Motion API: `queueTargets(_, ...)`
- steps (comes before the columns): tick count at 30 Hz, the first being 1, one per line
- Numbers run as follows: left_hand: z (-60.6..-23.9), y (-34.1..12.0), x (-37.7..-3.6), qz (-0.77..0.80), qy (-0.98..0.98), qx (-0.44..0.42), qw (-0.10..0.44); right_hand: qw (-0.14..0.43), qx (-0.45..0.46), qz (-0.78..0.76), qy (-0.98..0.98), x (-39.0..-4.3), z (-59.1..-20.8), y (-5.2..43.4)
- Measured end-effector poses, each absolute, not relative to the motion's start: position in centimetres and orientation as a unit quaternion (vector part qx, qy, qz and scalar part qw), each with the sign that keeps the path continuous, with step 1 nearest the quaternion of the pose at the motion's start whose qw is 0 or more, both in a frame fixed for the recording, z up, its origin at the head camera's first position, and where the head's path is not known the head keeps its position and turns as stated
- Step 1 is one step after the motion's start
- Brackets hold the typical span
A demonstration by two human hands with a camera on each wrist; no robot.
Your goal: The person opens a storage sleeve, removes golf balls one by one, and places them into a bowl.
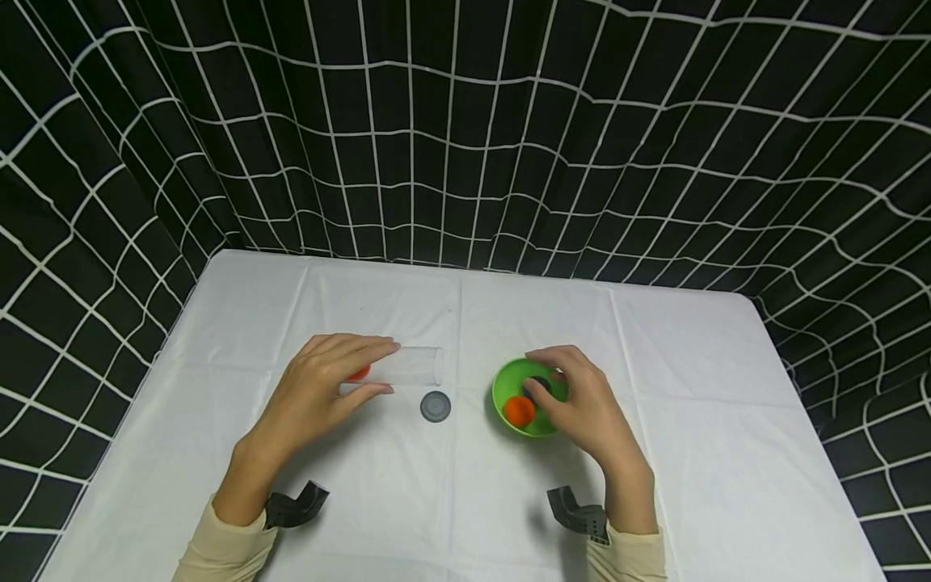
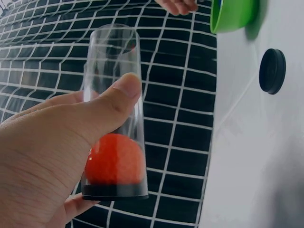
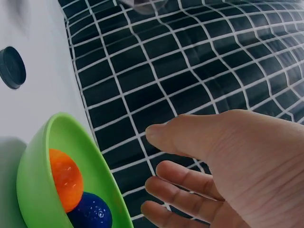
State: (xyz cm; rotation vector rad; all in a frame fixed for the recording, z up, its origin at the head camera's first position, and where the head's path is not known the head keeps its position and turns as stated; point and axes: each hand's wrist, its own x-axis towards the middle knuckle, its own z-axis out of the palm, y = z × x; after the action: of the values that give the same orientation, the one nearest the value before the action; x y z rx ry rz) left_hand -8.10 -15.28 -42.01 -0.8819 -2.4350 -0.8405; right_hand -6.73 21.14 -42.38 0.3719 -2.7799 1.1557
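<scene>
My left hand (image 1: 320, 388) grips a clear plastic tube (image 1: 410, 366) lying on its side on the white table, its open end pointing right. An orange-red ball (image 2: 115, 159) sits at the tube's closed black end under my thumb (image 2: 107, 109). My right hand (image 1: 582, 400) hovers over a green bowl (image 1: 502, 396), fingers loosely curled above it and holding nothing. The bowl holds an orange ball (image 1: 520, 411) and a dark blue ball (image 3: 91, 212).
A dark round cap (image 1: 435, 406) lies flat on the white tablecloth (image 1: 691, 388) between the tube and the bowl. A black curtain with a white grid (image 1: 465, 121) hangs behind and beside the table.
</scene>
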Motion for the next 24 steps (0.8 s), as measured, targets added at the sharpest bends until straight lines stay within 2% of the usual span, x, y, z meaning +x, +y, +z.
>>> queueTargets(13,-42.0,-15.0,-8.1,-0.289,-0.872,-0.327,0.222,0.059,0.165,0.478,-0.861,-6.6,-42.5,18.4)
queueTargets(24,-41.6,-15.1,-8.0,-0.252,-0.874,-0.339,0.240,0.049,0.196,0.647,-0.735,-7.5,-44.5,14.6)
